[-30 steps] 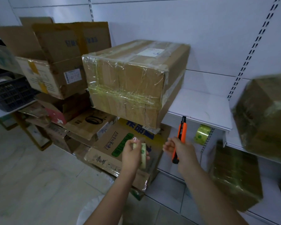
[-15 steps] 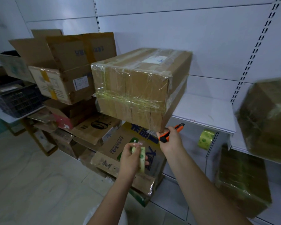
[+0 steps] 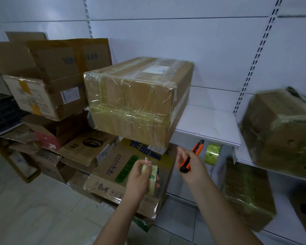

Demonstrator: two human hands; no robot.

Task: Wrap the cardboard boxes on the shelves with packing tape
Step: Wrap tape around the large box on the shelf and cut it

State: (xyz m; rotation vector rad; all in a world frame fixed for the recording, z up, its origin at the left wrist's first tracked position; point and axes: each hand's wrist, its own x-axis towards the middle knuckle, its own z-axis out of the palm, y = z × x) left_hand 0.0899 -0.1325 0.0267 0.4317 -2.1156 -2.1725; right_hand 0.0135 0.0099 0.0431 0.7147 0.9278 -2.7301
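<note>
Now right hand point(image 3: 191, 167) lowered from taped box point(image 3: 136, 101), orange cutter point(image 3: 192, 155) upright

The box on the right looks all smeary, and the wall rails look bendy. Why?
Head view: the wrapped box on the right is blurred, sitting at the frame's edge; the big taped box in the middle is sharper, with glare on its tape. The wide-angle lens likely bends the wall rails. Lighting is dim and bluish.
</note>
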